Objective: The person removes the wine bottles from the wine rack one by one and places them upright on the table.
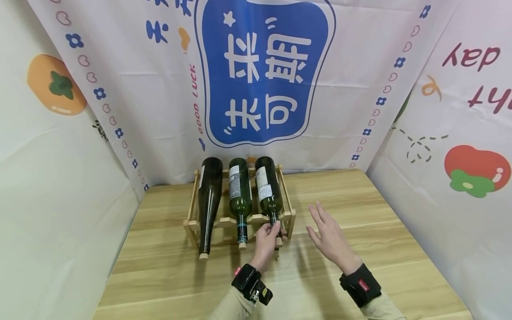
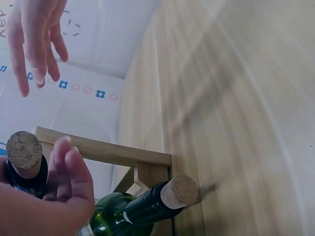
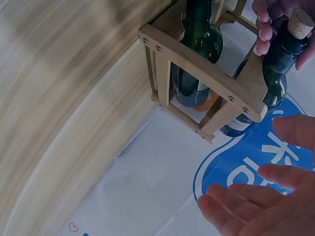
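Note:
My left hand [image 1: 266,244] grips the corked neck of the rightmost wine bottle [image 1: 269,186] on the upper tier of a wooden wine rack [image 1: 292,218]. That bottle is dark green with a white label, and its cork [image 2: 24,150] points toward me. Right of the rack, my right hand [image 1: 332,238] hovers over the table with fingers spread, holding nothing. A second green bottle [image 1: 239,191] and a taller dark bottle [image 1: 210,195] lie beside the gripped one. Below it, another green bottle [image 3: 197,73] sits in the lower tier, its cork [image 2: 179,191] jutting out.
The rack stands near the back of a wood-grain table [image 1: 160,275]. Behind it hangs a white printed cloth [image 1: 160,111] with a blue panel. Similar cloth walls close in the left [image 1: 60,178] and right [image 1: 432,222] sides.

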Tool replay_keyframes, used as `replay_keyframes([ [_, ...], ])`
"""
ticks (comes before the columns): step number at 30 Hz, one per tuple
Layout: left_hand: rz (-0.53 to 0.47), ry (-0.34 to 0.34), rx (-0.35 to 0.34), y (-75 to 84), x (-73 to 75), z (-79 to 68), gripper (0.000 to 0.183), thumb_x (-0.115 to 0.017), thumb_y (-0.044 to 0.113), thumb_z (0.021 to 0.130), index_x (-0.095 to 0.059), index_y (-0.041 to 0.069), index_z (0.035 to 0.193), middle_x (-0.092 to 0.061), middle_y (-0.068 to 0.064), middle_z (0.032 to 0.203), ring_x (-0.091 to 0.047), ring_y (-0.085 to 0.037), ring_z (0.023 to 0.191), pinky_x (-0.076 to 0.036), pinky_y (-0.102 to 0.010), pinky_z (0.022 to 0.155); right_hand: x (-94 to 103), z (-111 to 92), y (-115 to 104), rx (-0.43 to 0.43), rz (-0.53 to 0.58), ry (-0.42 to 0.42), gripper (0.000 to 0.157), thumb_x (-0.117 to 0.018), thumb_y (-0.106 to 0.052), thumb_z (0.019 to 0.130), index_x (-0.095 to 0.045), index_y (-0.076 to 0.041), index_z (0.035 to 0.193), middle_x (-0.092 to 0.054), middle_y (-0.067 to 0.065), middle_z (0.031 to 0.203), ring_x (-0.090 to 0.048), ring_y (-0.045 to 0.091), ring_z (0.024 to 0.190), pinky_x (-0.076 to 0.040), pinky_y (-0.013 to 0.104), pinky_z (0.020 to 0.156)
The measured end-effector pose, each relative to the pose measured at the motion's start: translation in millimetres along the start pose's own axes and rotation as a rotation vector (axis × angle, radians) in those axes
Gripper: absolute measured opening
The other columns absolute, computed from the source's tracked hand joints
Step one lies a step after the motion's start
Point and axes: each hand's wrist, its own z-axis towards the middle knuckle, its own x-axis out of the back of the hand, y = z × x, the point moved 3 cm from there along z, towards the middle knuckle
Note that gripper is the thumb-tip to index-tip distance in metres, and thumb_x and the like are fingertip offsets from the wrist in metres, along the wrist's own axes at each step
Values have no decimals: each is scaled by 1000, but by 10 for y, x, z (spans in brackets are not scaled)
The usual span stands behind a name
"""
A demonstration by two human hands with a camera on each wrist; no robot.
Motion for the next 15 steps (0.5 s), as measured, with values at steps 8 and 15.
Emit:
replay_keyframes([
  [8, -123, -16, 10, -7, -35, 80, 41, -51, 28, 101, -50, -8, 121, -67, -26, 104, -68, -10, 70, -57, -27, 69, 3, 58, 3, 28, 0, 10, 65, -66, -19, 90, -38, 0, 146, -35, 32, 148, -47, 47, 128, -43, 59, 101],
  [15, -149, -35, 8, -32, -27, 78, 37, -51, 23, 101, -50, -9, 120, -68, -17, 98, -67, -11, 73, -56, -27, 69, -12, 206, -83, -2, 113, -12, 58, -63, -22, 93, -43, 6, 140, -41, 29, 145, -47, 44, 129, -41, 57, 104],
])
